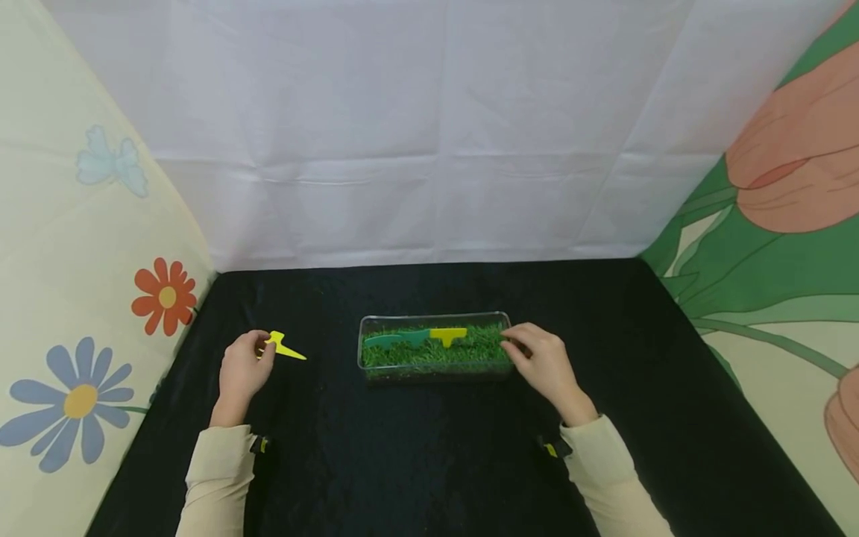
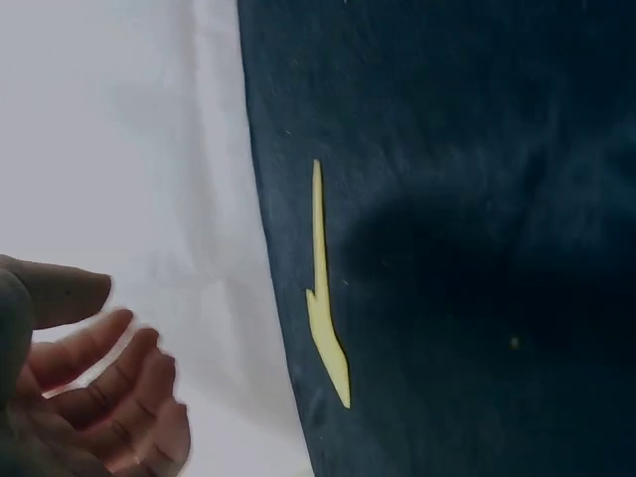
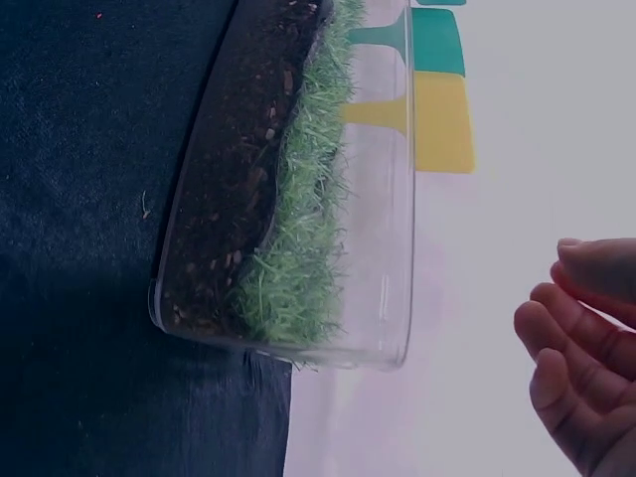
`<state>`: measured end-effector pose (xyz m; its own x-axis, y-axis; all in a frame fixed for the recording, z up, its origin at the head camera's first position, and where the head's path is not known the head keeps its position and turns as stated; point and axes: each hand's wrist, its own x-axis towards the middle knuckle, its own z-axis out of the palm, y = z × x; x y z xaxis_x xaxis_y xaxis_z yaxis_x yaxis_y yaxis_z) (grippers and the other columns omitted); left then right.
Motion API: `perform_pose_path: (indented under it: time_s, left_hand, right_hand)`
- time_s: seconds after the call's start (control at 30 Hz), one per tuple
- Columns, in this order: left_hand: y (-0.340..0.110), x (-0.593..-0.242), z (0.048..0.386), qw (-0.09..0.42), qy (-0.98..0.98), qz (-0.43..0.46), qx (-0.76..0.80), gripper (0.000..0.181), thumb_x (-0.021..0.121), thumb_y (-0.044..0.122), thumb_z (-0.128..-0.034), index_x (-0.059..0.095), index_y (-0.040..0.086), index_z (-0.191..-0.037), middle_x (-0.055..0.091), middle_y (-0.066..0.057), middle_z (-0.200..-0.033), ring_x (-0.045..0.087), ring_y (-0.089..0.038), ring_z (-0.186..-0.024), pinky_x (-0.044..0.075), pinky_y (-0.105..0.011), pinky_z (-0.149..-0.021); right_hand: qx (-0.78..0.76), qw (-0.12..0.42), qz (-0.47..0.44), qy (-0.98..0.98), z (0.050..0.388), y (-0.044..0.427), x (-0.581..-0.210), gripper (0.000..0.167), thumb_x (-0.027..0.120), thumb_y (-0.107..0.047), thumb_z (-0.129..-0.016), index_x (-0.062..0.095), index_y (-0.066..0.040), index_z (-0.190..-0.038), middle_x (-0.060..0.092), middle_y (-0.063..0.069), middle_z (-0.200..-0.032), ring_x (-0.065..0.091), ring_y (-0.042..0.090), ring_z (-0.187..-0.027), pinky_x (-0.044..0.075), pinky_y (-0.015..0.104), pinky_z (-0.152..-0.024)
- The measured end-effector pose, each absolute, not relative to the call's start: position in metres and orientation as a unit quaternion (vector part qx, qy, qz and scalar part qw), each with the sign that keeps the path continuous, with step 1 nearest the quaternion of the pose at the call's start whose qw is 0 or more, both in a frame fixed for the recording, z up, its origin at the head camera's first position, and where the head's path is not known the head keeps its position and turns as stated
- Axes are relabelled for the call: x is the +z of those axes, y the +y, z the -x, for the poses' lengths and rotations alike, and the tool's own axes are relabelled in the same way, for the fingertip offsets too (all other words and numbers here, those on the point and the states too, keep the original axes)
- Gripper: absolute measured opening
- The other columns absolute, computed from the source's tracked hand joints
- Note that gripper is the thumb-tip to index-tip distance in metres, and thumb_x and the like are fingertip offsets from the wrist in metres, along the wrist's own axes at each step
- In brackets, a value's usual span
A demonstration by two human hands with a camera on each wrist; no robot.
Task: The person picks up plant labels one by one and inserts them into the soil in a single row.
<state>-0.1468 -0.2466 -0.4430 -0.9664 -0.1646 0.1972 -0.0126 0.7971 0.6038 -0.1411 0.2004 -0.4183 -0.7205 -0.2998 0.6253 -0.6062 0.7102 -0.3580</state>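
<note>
On the black cloth at the left lies a yellow T-shaped plant label, which shows almost edge-on in the left wrist view. My left hand hovers beside it with loosely bent fingers; the left wrist view shows a gap between fingers and label. A clear rectangular planter holds dark soil and green grass. Upright in the grass stand another yellow label and teal labels to its left. Near the planter's right end, my right hand has relaxed fingers and holds nothing.
Black cloth covers the table. A white sheet hangs behind it. Flower-printed cloths stand along the left side and right side.
</note>
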Motion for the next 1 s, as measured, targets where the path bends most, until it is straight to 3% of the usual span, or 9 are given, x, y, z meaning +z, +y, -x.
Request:
perform_pose_path:
  time_s: [0.23, 0.73, 0.83, 1.0]
  left_hand:
    - [-0.262, -0.446, 0.165, 0.015, -0.969, -0.070, -0.237, 0.036, 0.051, 0.014, -0.0864, 0.052, -0.014, -0.109, 0.050, -0.030, -0.103, 0.050, -0.040, -0.085, 0.044, -0.051, -0.073]
    - [-0.284, -0.455, 0.182, -0.070, -0.972, -0.083, -0.210, 0.045, 0.052, 0.017, -0.0838, 0.047, -0.018, -0.110, 0.050, -0.035, -0.106, 0.051, -0.041, -0.085, 0.045, -0.051, -0.072]
    - [-0.286, -0.457, 0.184, -0.079, -0.970, -0.082, -0.213, 0.044, 0.053, 0.018, -0.0829, 0.048, -0.018, -0.107, 0.052, -0.034, -0.102, 0.051, -0.038, -0.080, 0.046, -0.048, -0.067]
    - [-0.287, -0.457, 0.186, -0.082, -0.966, -0.084, -0.229, 0.030, 0.057, 0.021, -0.0815, 0.053, -0.009, -0.080, 0.047, -0.017, -0.070, 0.047, -0.027, -0.062, 0.039, -0.034, -0.052]
  right_hand:
    - [0.276, 0.284, -0.251, -0.883, 0.136, 0.206, -0.418, 0.017, 0.074, 0.003, -0.070, 0.069, -0.003, -0.085, 0.064, 0.006, -0.081, 0.052, 0.008, -0.055, 0.044, 0.023, -0.048]
    - [0.287, 0.300, -0.247, -0.875, 0.129, 0.215, -0.426, 0.017, 0.075, 0.005, -0.068, 0.068, -0.001, -0.083, 0.064, 0.007, -0.079, 0.052, 0.007, -0.055, 0.043, 0.021, -0.048]
    - [0.287, 0.302, -0.241, -0.877, 0.128, 0.215, -0.425, 0.017, 0.074, 0.006, -0.068, 0.068, -0.001, -0.082, 0.063, 0.007, -0.078, 0.052, 0.007, -0.055, 0.043, 0.021, -0.048]
    - [0.288, 0.300, -0.231, -0.880, 0.125, 0.216, -0.425, 0.017, 0.074, 0.005, -0.068, 0.068, -0.001, -0.082, 0.064, 0.005, -0.078, 0.051, 0.006, -0.055, 0.043, 0.021, -0.048]
